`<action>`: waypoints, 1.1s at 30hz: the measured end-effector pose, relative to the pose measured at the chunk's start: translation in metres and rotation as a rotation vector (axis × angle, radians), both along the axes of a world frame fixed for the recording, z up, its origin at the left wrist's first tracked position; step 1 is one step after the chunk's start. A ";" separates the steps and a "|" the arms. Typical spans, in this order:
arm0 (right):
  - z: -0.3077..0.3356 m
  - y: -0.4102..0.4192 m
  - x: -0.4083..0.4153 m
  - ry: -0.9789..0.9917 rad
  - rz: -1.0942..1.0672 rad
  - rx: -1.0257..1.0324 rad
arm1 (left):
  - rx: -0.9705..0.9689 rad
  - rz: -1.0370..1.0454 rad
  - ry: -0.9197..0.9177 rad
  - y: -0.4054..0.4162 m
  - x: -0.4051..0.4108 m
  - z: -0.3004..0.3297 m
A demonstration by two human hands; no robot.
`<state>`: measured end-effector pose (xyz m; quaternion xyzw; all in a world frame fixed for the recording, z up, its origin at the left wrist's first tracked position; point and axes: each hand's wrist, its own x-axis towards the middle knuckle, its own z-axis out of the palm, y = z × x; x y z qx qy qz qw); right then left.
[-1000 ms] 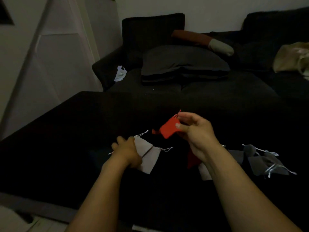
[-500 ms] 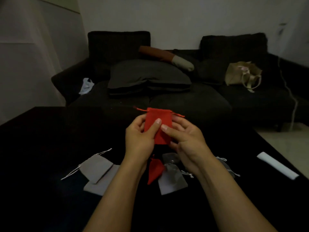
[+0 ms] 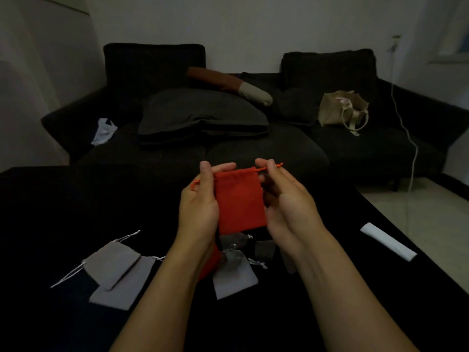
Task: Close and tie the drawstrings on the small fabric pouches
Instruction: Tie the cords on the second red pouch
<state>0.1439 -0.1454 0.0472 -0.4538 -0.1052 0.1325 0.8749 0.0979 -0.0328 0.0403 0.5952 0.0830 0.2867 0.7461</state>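
A small red pouch (image 3: 238,200) hangs upright in the air between my hands, its top slightly gathered. My left hand (image 3: 199,199) pinches the pouch's left top corner, where an orange drawstring end (image 3: 196,182) sticks out. My right hand (image 3: 285,199) pinches the orange drawstring (image 3: 269,167) at the right top corner. Below on the black table (image 3: 50,212) lie two grey pouches (image 3: 114,268) with white strings at the left, another grey pouch (image 3: 234,275) in the middle, and part of a second red pouch (image 3: 212,260) beside my left wrist.
A white flat strip (image 3: 388,241) lies near the table's right edge. Behind the table stands a dark sofa (image 3: 253,148) with a grey cushion (image 3: 200,113), a beige tote bag (image 3: 341,109) and a white plastic bag (image 3: 104,130). A white cable (image 3: 411,148) hangs at the right.
My left hand left the grey pouches and joined my right hand on the red pouch. Both hands have shifted from its front to the top corners and drawstring ends. The view swung right.
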 end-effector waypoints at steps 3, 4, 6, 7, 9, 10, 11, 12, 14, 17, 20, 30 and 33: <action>0.000 0.001 0.004 0.099 0.015 0.129 | -0.017 -0.043 0.006 0.002 -0.002 -0.002; 0.000 0.001 0.005 0.111 0.015 0.147 | 0.057 -0.034 0.019 0.003 -0.003 -0.004; -0.001 0.001 0.007 0.111 0.013 0.142 | 0.273 0.006 0.048 0.007 -0.003 -0.008; -0.002 0.001 0.007 0.111 0.015 0.126 | 0.346 0.044 0.052 0.009 -0.003 -0.009; -0.002 -0.002 0.008 0.118 0.017 0.119 | 0.324 0.123 0.047 0.013 -0.002 -0.008; -0.002 -0.003 0.008 0.129 0.011 0.143 | 0.287 0.185 0.032 0.016 0.000 -0.007; -0.001 -0.005 0.009 0.136 -0.006 0.172 | 0.259 0.256 0.014 0.019 0.002 -0.005; 0.000 -0.007 0.010 0.135 -0.028 0.191 | 0.247 0.317 0.011 0.021 0.003 -0.005; 0.002 -0.011 0.011 0.121 -0.055 0.218 | 0.209 0.343 0.023 0.020 0.004 -0.007; -0.001 -0.009 0.009 0.142 -0.057 0.182 | -0.001 0.109 0.007 0.019 0.006 -0.008; 0.000 -0.005 0.004 0.163 -0.001 0.184 | -0.370 -0.193 -0.093 0.022 0.004 0.001; 0.000 0.009 -0.001 0.166 0.011 0.207 | -0.320 -0.217 -0.133 0.022 -0.001 0.005; 0.007 0.004 -0.001 0.208 0.091 0.309 | -0.178 -0.229 -0.121 0.023 -0.003 0.001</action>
